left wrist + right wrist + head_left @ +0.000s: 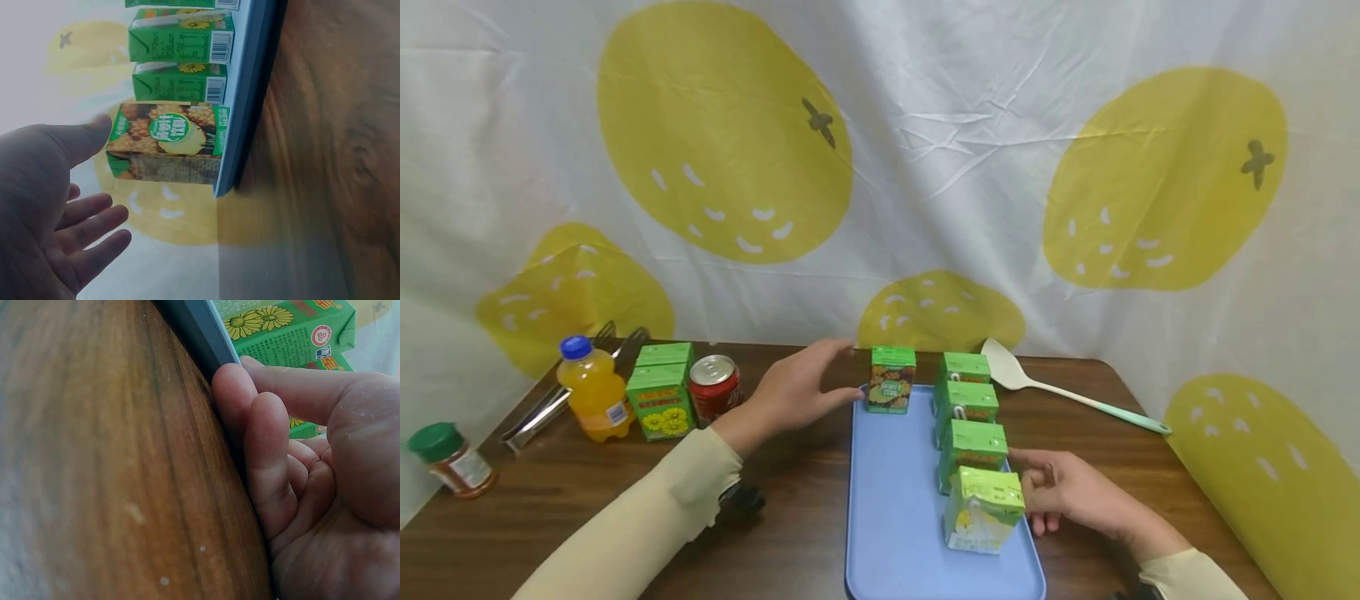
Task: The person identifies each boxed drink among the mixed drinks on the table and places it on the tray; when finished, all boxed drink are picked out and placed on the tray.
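Observation:
A light blue tray (895,508) lies on the table. Its right rim is pinched between the thumb and fingers of my right hand (1078,493); the right wrist view shows the fingertips (234,394) at the tray edge. My left hand (793,385) is spread beside the tray's far left corner. Just right of it, a pineapple juice carton (890,387) stands upright on the tray, apart from the fingers in the left wrist view. Along the tray's right side run several green drink cartons (973,442), with a pale yellow-green carton (981,517) nearest me.
On the left stand an orange drink bottle (597,392), green cartons (662,396), a red soda can (715,392) and a green-capped spice jar (456,462). Metal tongs (542,415) lie behind them. A white spatula (1060,387) is at the back right, before a lemon-print cloth (940,208).

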A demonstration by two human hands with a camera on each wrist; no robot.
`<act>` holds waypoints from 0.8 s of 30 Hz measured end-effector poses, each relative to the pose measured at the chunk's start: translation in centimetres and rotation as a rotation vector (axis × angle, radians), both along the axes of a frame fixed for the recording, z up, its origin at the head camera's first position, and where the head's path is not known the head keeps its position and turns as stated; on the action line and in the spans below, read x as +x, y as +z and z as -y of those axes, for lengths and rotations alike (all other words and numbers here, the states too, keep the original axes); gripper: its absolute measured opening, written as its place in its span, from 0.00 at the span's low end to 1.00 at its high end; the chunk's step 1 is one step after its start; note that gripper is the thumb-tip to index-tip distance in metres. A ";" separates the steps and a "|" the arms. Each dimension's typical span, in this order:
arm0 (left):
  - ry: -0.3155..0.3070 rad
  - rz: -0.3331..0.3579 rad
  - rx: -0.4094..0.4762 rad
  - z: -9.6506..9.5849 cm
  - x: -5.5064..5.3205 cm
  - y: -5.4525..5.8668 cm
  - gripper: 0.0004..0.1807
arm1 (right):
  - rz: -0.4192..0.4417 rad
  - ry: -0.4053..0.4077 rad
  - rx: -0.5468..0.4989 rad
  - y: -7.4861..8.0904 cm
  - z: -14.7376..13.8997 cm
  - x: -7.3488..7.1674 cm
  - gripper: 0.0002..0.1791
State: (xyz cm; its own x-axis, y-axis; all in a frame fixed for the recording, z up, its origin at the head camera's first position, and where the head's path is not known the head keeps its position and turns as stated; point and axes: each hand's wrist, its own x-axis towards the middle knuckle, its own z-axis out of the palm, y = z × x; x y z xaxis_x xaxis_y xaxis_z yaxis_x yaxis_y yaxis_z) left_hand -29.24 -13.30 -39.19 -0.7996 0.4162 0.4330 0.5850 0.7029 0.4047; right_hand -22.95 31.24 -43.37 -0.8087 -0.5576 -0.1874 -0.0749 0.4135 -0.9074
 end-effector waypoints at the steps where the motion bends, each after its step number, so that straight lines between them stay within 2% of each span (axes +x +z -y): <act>1: -0.006 -0.024 -0.001 0.3 0.3 0.0 0.39 | 0.002 -0.001 0.005 0.0 0.0 0.0 0.47; 8: -0.019 -0.203 0.023 2.9 2.2 0.2 0.36 | -0.013 0.008 0.007 -0.3 0.0 0.1 0.48; 16: -0.012 -0.376 0.023 5.8 3.5 0.2 0.33 | -0.019 0.008 -0.006 -0.4 -0.2 0.2 0.47; 20: 0.005 -0.455 0.018 7.2 4.2 0.0 0.33 | -0.025 0.015 -0.011 -0.3 -0.1 0.0 0.47; 24: 0.010 -0.498 0.007 8.7 4.9 -0.1 0.33 | -0.010 0.014 -0.028 -0.4 -0.2 0.0 0.47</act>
State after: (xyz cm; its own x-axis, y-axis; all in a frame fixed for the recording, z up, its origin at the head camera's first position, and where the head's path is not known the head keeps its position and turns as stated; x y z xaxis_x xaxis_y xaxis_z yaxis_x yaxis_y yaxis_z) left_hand -24.35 -21.97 -39.31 -0.4991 0.4052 0.7660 0.7018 0.7076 0.0830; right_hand -22.98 31.43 -43.74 -0.8025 -0.5738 -0.1635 -0.0895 0.3867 -0.9178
